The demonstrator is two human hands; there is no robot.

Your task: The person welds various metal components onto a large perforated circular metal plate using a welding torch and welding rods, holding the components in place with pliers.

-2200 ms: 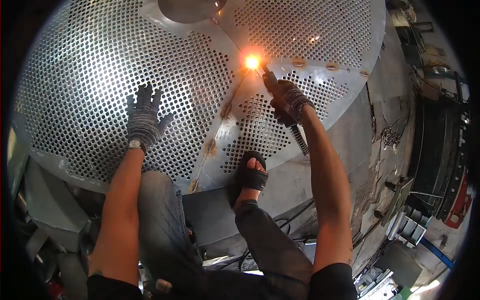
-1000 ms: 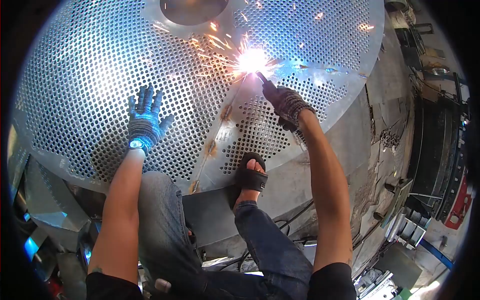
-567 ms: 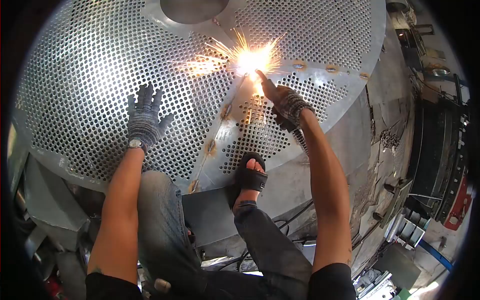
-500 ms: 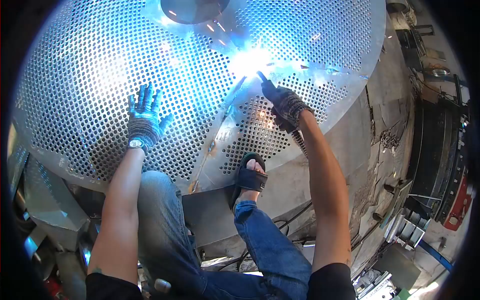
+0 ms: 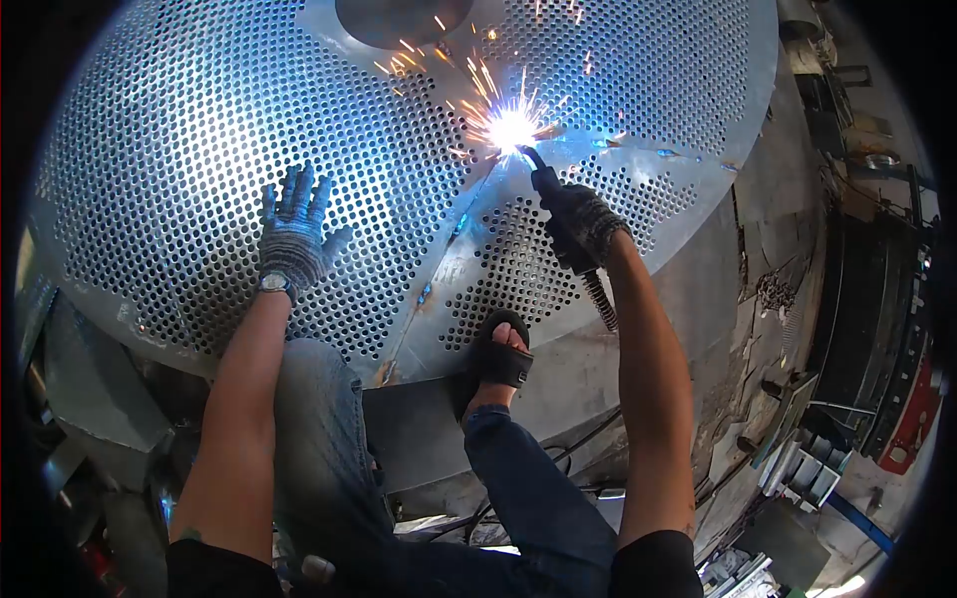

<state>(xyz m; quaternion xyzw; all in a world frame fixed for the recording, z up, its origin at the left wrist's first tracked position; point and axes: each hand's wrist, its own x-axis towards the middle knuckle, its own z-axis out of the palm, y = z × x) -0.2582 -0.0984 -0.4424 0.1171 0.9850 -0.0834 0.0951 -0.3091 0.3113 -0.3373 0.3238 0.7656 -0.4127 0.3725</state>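
Observation:
A large round perforated metal plate [image 5: 389, 229] spreads before me, with plain seams between its holed sections. My left hand [image 5: 296, 227], in a grey knit glove with a watch at the wrist, lies flat on it with fingers spread and holds nothing. My right hand [image 5: 583, 221], also gloved, is wrapped round a black welding torch [image 5: 545, 181]. At the torch's tip a bright white arc [image 5: 511, 130] burns where the seams meet, throwing orange sparks. The arc's glare hides the exact contact point. Below the hand hangs the torch's ribbed cable sleeve [image 5: 600, 299].
A round dark opening [image 5: 404, 15] is cut in the plate's top. My sandalled foot [image 5: 501, 354] rests at its lower edge. Metal scraps [image 5: 778, 291], a red part [image 5: 909, 429], a blue bar [image 5: 859, 515] and metal pieces [image 5: 805, 468] lie at the right.
The glare has shrunk, and more orange sparks fly out. The plate and both hands appear shifted slightly to the right in view. My right hand keeps its hold on the torch.

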